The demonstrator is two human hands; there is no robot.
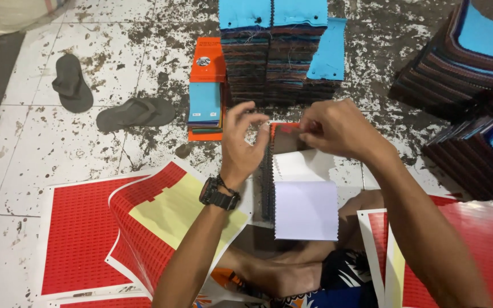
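We sit on the tiled floor (pixel 24 171) with a stack of fabric swatches (pixel 292 188) standing between our knees, its pale top sheet facing us and its long axis running from near to far. Both hands work at the far, bound end of that stack. Our right hand (pixel 335 128) pinches the top edge, fingers closed on the cloth there. Our left hand (pixel 243 142), with a black watch (pixel 219 194) on the wrist, sits just to the left of the same edge; its fingers are curled near something small, but we cannot tell whether they grip it. The stack thus lies directly below and nearer than both hands, with the right hand the one actually on it.

Farther off stand taller piles of swatches topped in blue (pixel 281 51), an orange sample book (pixel 206 85) to their left, and two dark sandals (pixel 104 100). Red and yellow printed sheets (pixel 115 228) lie near us on both sides.
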